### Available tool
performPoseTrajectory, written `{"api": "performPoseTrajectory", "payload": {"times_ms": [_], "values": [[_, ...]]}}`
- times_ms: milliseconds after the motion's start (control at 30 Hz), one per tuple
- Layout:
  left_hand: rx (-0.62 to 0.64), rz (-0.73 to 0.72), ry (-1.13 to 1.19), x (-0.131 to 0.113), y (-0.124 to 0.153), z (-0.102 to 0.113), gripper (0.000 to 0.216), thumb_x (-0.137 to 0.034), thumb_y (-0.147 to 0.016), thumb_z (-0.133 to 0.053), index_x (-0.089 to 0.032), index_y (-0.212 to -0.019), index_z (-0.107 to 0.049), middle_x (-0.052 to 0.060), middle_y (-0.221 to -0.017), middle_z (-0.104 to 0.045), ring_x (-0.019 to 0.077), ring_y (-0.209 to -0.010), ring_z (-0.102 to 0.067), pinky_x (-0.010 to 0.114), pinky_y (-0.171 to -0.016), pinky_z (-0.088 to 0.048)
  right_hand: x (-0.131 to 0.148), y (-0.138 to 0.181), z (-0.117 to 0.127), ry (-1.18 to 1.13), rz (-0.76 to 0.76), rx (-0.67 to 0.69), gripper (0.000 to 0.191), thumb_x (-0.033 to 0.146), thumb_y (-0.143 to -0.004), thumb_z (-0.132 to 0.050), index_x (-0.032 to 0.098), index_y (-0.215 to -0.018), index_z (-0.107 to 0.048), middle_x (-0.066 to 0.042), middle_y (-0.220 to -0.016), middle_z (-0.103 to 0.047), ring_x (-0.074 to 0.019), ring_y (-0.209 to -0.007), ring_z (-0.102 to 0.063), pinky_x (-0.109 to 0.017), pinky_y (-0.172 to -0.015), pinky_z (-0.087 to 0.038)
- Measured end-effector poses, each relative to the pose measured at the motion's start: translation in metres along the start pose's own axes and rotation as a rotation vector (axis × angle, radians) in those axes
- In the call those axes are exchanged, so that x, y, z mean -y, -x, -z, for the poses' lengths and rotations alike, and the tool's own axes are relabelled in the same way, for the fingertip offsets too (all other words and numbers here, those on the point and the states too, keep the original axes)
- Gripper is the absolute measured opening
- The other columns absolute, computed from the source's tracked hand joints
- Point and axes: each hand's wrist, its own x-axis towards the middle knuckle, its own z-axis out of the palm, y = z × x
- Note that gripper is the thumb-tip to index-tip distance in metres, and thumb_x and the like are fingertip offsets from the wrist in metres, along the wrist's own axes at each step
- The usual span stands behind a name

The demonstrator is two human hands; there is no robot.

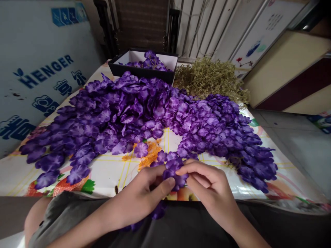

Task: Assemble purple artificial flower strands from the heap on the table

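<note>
Hanging over the near edge of the counter (103,174), the purple flowers (172,167) are held in the nearly closed left hand (141,196) and pinched by the right hand (213,184), so they might be torn if tugged too hard.

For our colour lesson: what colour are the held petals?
The petals are purple, clearest in the head view.

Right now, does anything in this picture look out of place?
Yes: a few purple flowers show over the lap, below the left hand and beyond the table, whereas the main pile lies on it. They may have slipped off or hang from the held cluster; I cannot tell.
</note>
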Motion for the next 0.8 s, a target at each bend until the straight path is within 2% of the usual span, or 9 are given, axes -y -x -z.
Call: {"api": "performPoseTrajectory", "payload": {"times_ms": [100, 233, 333, 467, 700, 800], "values": [[0.001, -0.018, -0.007, 0.000, -0.003, -0.001, 0.027, -0.032, -0.092, -0.045, -0.017, -0.073, -0.055, -0.004, -0.062, -0.045, 0.0103, -0.056, -0.038, 0.020, -0.051, -0.031, 0.003, 0.003, 0.000, 0.074, -0.016, 0.014, 0.020, 0.014, -0.084, -0.052, 0.024, -0.085, -0.070, -0.001, -0.082, -0.067, -0.0125, -0.069, -0.063, -0.019, -0.053, -0.047], [0.000, -0.015, -0.008, 0.001, -0.004, -0.002, 0.026, -0.030, -0.092, -0.044, -0.016, -0.073, -0.056, -0.003, -0.063, -0.048, 0.0111, -0.059, -0.042, 0.021, -0.053, -0.033, 0.004, 0.006, -0.002, 0.094, -0.078, 0.035, 0.013, 0.026, -0.089, -0.052, 0.023, -0.085, -0.064, 0.001, -0.069, -0.061, -0.0108, -0.055, -0.057, -0.017, -0.041, -0.041], [-0.002, -0.015, -0.021, 0.002, -0.003, -0.003, 0.027, -0.032, -0.092, -0.044, -0.017, -0.074, -0.057, -0.003, -0.064, -0.047, 0.0117, -0.060, -0.041, 0.021, -0.055, -0.034, 0.000, 0.008, -0.004, 0.091, -0.077, -0.008, 0.001, 0.025, -0.086, -0.057, 0.024, -0.086, -0.058, 0.002, -0.071, -0.061, -0.0115, -0.061, -0.060, -0.016, -0.045, -0.045], [0.024, 0.005, -0.030, 0.001, -0.003, -0.004, 0.028, -0.033, -0.092, -0.042, -0.016, -0.074, -0.055, -0.003, -0.065, -0.046, 0.0121, -0.063, -0.041, 0.022, -0.057, -0.034, -0.004, 0.009, -0.007, 0.137, 0.001, -0.057, 0.010, 0.020, -0.086, -0.057, 0.026, -0.093, -0.054, 0.002, -0.078, -0.064, -0.0117, -0.070, -0.064, -0.018, -0.060, -0.053], [0.061, -0.010, 0.086, 0.002, -0.005, -0.004, 0.031, -0.030, -0.093, -0.038, -0.018, -0.066, -0.046, -0.007, -0.057, -0.037, 0.0084, -0.051, -0.032, 0.021, -0.048, -0.028, -0.004, 0.011, -0.010, 0.225, 0.083, -0.076, 0.019, 0.016, -0.087, -0.055, 0.027, -0.100, -0.050, 0.003, -0.081, -0.064, -0.0101, -0.076, -0.065, -0.014, -0.062, -0.053], [0.053, 0.016, 0.123, 0.006, -0.006, -0.005, 0.032, -0.032, -0.092, -0.039, -0.018, -0.064, -0.045, -0.007, -0.055, -0.036, 0.0079, -0.047, -0.031, 0.021, -0.044, -0.026, -0.005, 0.011, -0.010, 0.222, 0.089, -0.080, 0.019, 0.016, -0.087, -0.054, 0.028, -0.100, -0.049, 0.004, -0.077, -0.064, -0.0094, -0.072, -0.064, -0.014, -0.060, -0.052]]}}
